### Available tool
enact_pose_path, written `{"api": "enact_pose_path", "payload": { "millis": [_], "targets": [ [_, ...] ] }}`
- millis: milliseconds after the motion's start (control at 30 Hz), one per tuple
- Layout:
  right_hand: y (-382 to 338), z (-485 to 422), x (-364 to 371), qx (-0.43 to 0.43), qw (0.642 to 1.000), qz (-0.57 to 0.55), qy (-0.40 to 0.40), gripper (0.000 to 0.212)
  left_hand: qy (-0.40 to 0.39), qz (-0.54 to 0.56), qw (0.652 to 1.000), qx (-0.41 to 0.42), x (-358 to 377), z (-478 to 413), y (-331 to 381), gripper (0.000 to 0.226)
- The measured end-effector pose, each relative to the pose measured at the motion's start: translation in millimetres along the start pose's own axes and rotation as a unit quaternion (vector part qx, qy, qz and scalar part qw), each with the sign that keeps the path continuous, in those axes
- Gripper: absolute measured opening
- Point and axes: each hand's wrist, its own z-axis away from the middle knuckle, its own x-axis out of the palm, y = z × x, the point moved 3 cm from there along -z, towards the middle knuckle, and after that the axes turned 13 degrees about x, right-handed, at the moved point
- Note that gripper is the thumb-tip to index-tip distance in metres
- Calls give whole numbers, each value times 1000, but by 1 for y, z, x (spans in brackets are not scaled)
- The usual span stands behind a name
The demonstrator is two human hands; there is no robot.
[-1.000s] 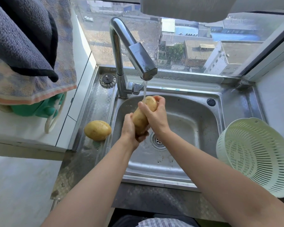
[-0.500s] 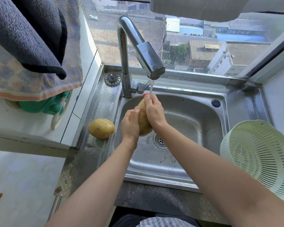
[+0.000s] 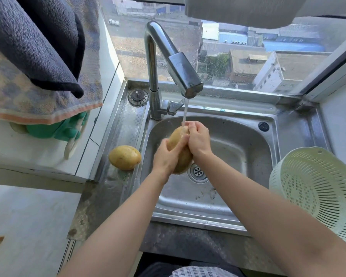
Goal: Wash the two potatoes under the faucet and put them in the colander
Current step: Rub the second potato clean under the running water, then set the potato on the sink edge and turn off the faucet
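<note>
First potato (image 3: 182,162) was held over the bowl of the sink (image 3: 188,216), just above and left of the drain (image 3: 197,171), its upper end under the thin stream (image 3: 185,110) from the faucet (image 3: 176,62). The left hand (image 3: 165,156) cupped it from the left, fingers curled round its middle. The right hand (image 3: 198,139) gripped the upper end, fingers bent over it where the water struck. Whether the right thumb sat beneath the potato could not be told, since the hand hid it. The second potato (image 3: 124,157) lay on the steel ledge (image 3: 128,120) just left of the sink, apart from both hands and apparently unwashed. The pale green colander (image 3: 308,150) stood at the sink's right edge with nothing visible inside it. The task seemed barely under way: one potato was mid-rinse and none had been delivered. What remained was finishing this wash, carrying the potato right of the sink to the colander, then fetching, rinsing and placing the other.
</note>
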Motion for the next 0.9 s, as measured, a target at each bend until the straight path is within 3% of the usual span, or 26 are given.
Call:
{"api": "enact_pose_path", "payload": {
  "millis": [67, 133, 200, 300, 433, 500, 600, 667, 767, 833, 900],
  "targets": [
    [8, 3, 4, 35, 988, -98, -114, 25, 26, 71, 996, -55, -6, -7, -9, 79],
    [13, 6, 6, 74, 968, -144, -191, 29, -3, 136, 983, -122, -8, -8, -13, 79],
    [13, 5, 7, 105, 971, -121, -177, 26, -35, 131, 978, -160, -4, -9, -16, 78],
    [9, -1, 6, 120, 985, -97, -80, 13, -46, 95, 985, -134, 3, -11, -12, 62],
    [8, -9, -1, 144, 982, -118, 16, 29, -161, 67, 982, -66, 6, -12, -5, 77],
    [10, -7, -1, 151, 982, -118, -13, 31, -174, 63, 981, -57, 2, -14, -8, 77],
    [15, -5, 5, 160, 966, -156, -130, 34, -113, 99, 986, -69, -3, -12, -9, 46],
    [17, -5, 7, 188, 946, -200, -172, 38, -73, 112, 985, -107, -5, -10, -15, 52],
    [23, -8, 4, 209, 965, -56, -149, 40, -60, -18, 995, -79, -7, -3, -18, 82],
    [28, -2, 2, 212, 961, 82, -158, 35, -39, -99, 992, -73, -13, 3, -24, 77],
    [33, 6, 5, 222, 946, 134, -193, 31, -18, -139, 987, -77, -22, 10, -31, 73]
  ]
}}
